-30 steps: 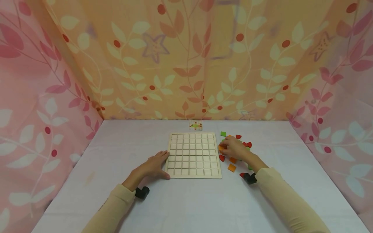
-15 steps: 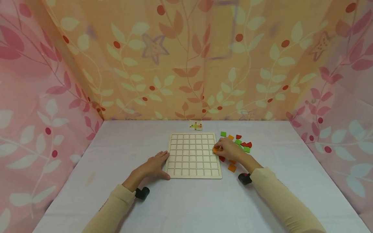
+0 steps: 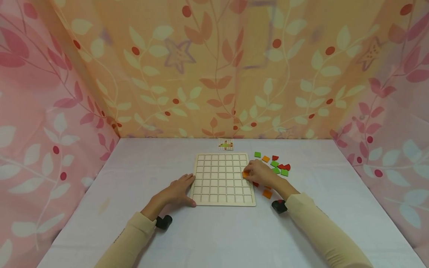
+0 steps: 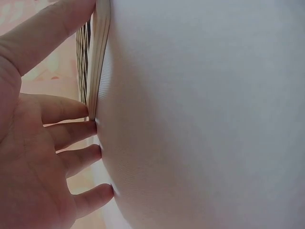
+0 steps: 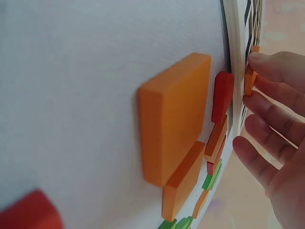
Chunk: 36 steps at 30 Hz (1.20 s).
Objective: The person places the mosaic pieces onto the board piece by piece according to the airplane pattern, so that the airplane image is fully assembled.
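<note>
A pale wooden board with a square grid point(image 3: 218, 185) lies flat on the white table. My left hand point(image 3: 176, 191) rests along its left edge, fingers spread; in the left wrist view the thumb and a fingertip of the hand point(image 4: 38, 143) touch the board's side point(image 4: 99, 62). Over the board's right edge, my right hand point(image 3: 263, 174) pinches an orange square piece point(image 3: 245, 175) between thumb and fingers. The right wrist view shows that piece point(image 5: 249, 80) in the hand point(image 5: 281, 114), at the board's edge point(image 5: 234, 52).
Right of the board lie loose pieces: green point(image 3: 257, 154), orange point(image 3: 267, 194) and red point(image 3: 275, 158), some partly hidden by my right hand. A small patterned card point(image 3: 226, 144) lies behind the board. Patterned cloth point(image 3: 214, 74) stands around the table's back and sides.
My right hand has moved left from among the loose pieces to the board's right edge, carrying the orange piece. The left hand has stayed in place.
</note>
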Tool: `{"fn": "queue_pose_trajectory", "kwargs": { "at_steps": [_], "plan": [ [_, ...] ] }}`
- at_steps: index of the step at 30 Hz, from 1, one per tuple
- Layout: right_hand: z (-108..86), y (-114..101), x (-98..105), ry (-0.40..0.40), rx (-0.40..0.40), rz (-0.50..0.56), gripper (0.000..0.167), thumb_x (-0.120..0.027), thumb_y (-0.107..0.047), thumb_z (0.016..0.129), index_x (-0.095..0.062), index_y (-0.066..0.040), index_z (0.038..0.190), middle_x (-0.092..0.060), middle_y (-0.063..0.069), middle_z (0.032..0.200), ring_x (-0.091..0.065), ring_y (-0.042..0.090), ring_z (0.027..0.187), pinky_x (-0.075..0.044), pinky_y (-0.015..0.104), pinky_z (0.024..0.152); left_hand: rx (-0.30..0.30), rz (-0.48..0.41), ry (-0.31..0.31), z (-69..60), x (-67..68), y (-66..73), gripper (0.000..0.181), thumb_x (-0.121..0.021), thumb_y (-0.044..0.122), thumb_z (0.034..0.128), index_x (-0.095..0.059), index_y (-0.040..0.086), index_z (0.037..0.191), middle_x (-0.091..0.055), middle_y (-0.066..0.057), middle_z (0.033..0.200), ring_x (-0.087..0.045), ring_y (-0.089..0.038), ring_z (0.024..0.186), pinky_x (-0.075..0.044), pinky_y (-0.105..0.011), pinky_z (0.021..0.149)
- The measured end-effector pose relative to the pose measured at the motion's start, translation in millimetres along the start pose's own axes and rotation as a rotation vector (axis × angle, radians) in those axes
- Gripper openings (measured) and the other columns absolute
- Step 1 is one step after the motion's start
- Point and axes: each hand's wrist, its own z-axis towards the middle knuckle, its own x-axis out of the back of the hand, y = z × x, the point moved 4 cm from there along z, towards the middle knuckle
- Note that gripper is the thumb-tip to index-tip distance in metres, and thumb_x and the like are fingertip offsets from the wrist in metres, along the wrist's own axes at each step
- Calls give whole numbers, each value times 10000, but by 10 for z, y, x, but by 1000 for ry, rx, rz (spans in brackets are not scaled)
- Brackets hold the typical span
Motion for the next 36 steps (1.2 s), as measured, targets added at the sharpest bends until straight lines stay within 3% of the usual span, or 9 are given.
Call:
{"fn": "queue_pose_trajectory", "kwargs": {
  "at_steps": [11, 24, 36],
  "plan": [
    [19, -29, 2, -3, 21, -21, 269, -751, -236, 852, -749, -88, 1077, -629, 42, 1008, -493, 181, 887, -466, 315, 819, -7, 3, -1, 9, 0, 0, 1058, -865, 380, 700, -296, 41, 1525, -270, -159, 1602, -174, -366, 1505, -207, -599, 1177],
    [27, -16, -5, -2, 29, -16, 260, -743, -236, 861, -753, -85, 1072, -631, 39, 1001, -492, 167, 870, -453, 292, 783, -21, 2, 0, -5, 12, 17, 1055, -865, 381, 700, -301, 30, 1520, -277, -172, 1597, -185, -378, 1499, -223, -611, 1163],
    [-13, 8, 53, 7, -17, 97, 287, -736, -237, 868, -735, -70, 1101, -631, 42, 1015, -514, 168, 867, -479, 292, 763, -18, -5, -6, 11, 3, 2, 1057, -864, 381, 701, -297, 29, 1521, -272, -169, 1599, -179, -376, 1501, -215, -617, 1164]
  ]
}}
